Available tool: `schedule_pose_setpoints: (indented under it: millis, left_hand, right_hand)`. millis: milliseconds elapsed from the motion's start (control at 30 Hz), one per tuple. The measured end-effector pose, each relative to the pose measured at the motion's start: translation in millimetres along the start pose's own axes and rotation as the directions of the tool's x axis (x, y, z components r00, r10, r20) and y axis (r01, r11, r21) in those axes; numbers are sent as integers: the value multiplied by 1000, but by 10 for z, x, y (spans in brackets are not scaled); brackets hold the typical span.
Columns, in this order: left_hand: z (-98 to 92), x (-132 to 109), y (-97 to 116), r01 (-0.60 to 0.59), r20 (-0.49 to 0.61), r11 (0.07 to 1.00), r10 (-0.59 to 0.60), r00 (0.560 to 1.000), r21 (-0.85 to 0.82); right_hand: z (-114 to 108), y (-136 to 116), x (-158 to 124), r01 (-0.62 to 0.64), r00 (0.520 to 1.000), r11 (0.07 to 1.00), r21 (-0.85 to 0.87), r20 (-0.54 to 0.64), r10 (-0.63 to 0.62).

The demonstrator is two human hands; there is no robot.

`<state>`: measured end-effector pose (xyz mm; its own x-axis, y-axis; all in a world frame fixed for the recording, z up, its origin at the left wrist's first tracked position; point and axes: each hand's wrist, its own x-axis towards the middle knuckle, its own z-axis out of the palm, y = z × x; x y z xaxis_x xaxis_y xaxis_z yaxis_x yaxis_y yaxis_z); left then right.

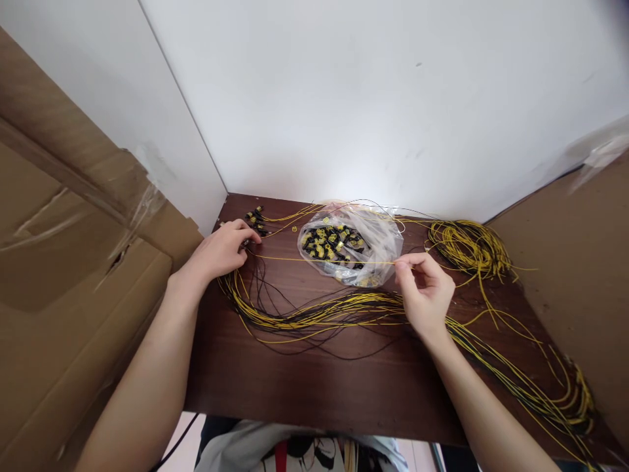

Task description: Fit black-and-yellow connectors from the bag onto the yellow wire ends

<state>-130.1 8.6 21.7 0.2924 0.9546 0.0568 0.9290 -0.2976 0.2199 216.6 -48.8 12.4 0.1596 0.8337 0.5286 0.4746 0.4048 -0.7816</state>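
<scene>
My right hand (426, 288) pinches a thin yellow wire (314, 260) between thumb and forefinger. The wire runs nearly straight across to my left hand (227, 248) at the table's back left. Bent fingers of that hand close around a small dark thing, mostly hidden under them. Just beyond lie several black connectors (255, 216) with yellow parts. A plastic bag (386, 246) between my hands holds many black-and-yellow connectors (334, 242). Below the stretched wire, a long bundle of yellow and black wires (314, 316) crosses the table and passes beneath my right hand.
A coil of yellow wire (466, 249) lies at the back right of the brown table (314, 393). A small yellow piece (294, 229) sits left of the bag. Cardboard (73, 275) stands on the left, another cardboard panel (565, 262) on the right, and a white wall (344, 98) behind.
</scene>
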Motion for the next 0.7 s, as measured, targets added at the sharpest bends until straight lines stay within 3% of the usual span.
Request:
schedule_pose_setpoints:
  millis: [700]
  left_hand:
    - [-11, 20, -7, 26, -93, 999, -29, 995, -38]
  right_hand:
    - [3, -23, 0, 24, 994, 998, -51, 110, -18]
